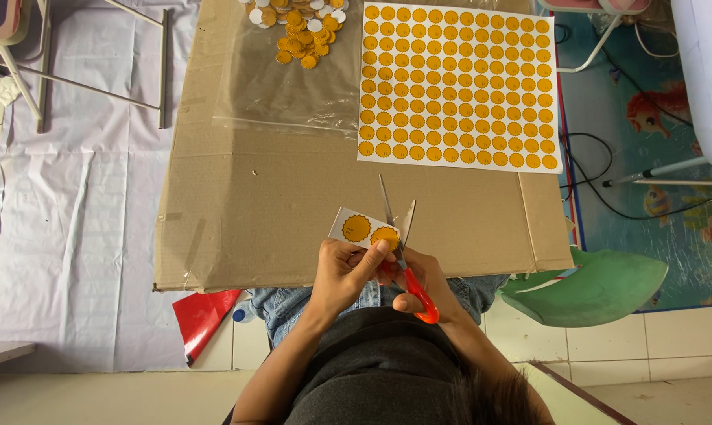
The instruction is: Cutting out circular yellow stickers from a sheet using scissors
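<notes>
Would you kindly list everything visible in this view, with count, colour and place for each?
Cardboard sheet: one, brown, across the lap as a work surface.
Sticker sheet: one, white with rows of orange scalloped circles, upper right of the cardboard.
Cut-out circles: a pile, orange and white, on clear plastic at the top.
Paper strip: one, white with two orange circles, in the left hand.
Scissors: one pair, red handles, blades open.
Green chair seat: one, right floor.
Red sheet: one, below the cardboard's left edge.
Left hand: holds the strip.
Right hand: holds the scissors.
</notes>
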